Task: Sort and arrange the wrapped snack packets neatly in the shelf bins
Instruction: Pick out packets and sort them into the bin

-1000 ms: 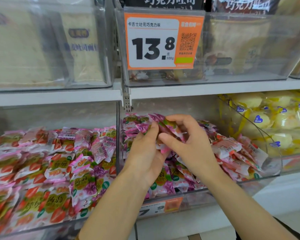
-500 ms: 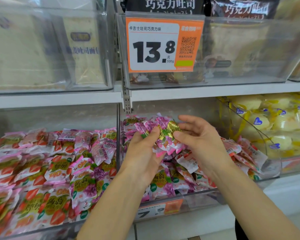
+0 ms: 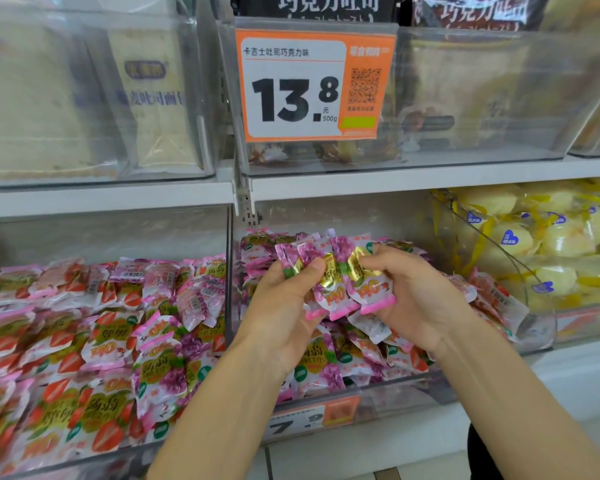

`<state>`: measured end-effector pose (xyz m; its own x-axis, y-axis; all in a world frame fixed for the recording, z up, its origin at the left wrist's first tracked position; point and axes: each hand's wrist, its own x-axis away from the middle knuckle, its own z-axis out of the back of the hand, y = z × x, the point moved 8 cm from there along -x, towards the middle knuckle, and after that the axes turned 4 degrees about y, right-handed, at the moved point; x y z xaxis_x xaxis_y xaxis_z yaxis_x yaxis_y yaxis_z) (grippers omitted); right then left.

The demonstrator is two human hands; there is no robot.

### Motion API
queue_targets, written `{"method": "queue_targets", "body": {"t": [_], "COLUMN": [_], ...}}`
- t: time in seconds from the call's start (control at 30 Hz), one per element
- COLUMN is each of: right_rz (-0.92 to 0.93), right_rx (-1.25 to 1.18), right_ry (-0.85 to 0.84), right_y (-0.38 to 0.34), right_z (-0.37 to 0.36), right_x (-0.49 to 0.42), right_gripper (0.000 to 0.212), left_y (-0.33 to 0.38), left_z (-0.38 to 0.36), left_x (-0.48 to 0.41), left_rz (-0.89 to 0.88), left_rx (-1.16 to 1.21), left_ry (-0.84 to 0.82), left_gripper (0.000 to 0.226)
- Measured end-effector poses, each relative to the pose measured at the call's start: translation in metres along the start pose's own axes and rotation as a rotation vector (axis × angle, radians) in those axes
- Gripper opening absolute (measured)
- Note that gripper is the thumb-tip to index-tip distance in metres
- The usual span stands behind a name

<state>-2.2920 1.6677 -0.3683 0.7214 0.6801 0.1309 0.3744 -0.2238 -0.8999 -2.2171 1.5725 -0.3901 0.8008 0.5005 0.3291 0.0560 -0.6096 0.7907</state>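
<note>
Packets, a fan of three or four pink-and-purple ones, are held upright between both hands just above the middle bin. The left hand grips the fan's left side, thumb across the front and fingers behind. The right hand curls round the right side, so both grips are closed on the same bunch. Below them a heap of like packets lies jumbled in that bin, some face up, some turned over.

They look light and soft, with slick film that probably slides packet on packet; a fan held only by the flat pink seams would likely spill. The better hold, I judge, is across the plump middles, squeezing the stack flat so the edges line up before it goes down.

The left bin holds strawberry-printed packets mixed with purple ones, and the right bin holds yellow ones. Farther up, above the shelf, hangs an orange price tag.
</note>
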Motion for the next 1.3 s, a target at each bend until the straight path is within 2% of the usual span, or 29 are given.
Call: {"method": "queue_targets", "body": {"t": [0.1, 0.13, 0.27, 0.47, 0.53, 0.6, 0.67, 0.73, 0.8, 0.87, 0.93, 1.03, 1.1, 1.3], "right_rz": [-0.003, 0.006, 0.079, 0.117, 0.119, 0.115, 0.097, 0.084, 0.110, 0.158, 0.231, 0.438, 0.561, 0.678], "right_rx": [-0.043, -0.044, 0.008, 0.038, 0.050, 0.033, -0.002, -0.001, 0.048, 0.050, 0.061, 0.279, 0.447, 0.532], "right_ry": [0.044, 0.066, 0.135, 0.132, 0.127, 0.115, 0.080, 0.054, 0.092, 0.167, 0.244, 0.383, 0.407, 0.448], "right_y": [0.003, 0.003, -0.001, -0.006, -0.005, -0.004, -0.002, -0.001, -0.002, -0.006, -0.012, -0.029, -0.037, -0.042], "right_z": [0.004, 0.006, 0.014, 0.011, 0.009, 0.007, 0.003, 0.000, 0.004, 0.012, 0.019, 0.025, 0.017, 0.010], "right_x": [-0.003, -0.004, -0.004, -0.002, -0.001, -0.001, -0.001, -0.001, -0.001, -0.001, 0.000, 0.009, 0.016, 0.022], "right_gripper": [0.039, 0.040, 0.020, 0.024, 0.026, 0.028, 0.027, 0.025, 0.025, 0.022, 0.014, 0.010, 0.010, 0.009], "left_y": [0.002, 0.003, 0.005, 0.006, 0.007, 0.007, 0.006, 0.005, 0.008, 0.009, 0.011, 0.014, 0.017, 0.017], "left_z": [-0.003, -0.003, -0.003, -0.005, -0.008, -0.009, -0.007, -0.004, -0.002, 0.000, 0.001, 0.004, 0.004, 0.007], "left_x": [0.004, 0.004, 0.006, 0.008, 0.009, 0.008, 0.008, 0.007, 0.006, 0.004, 0.002, 0.000, 0.001, -0.001], "left_rz": [0.007, 0.006, 0.007, -0.016, -0.022, -0.021, -0.022, -0.030, -0.037, -0.038, -0.059, -0.111, -0.135, -0.170], "left_rx": [0.008, 0.006, -0.001, -0.034, -0.023, -0.043, -0.082, -0.091, -0.079, -0.054, -0.052, -0.041, -0.034, -0.088], "left_ry": [0.011, 0.016, 0.001, -0.003, -0.046, -0.099, -0.105, -0.076, -0.044, -0.013, 0.000, 0.039, 0.055, 0.079], "left_gripper": [0.086, 0.087, 0.084, 0.086, 0.076, 0.052, 0.030, 0.020, 0.029, 0.063, 0.079, 0.072, 0.070, 0.068]}}
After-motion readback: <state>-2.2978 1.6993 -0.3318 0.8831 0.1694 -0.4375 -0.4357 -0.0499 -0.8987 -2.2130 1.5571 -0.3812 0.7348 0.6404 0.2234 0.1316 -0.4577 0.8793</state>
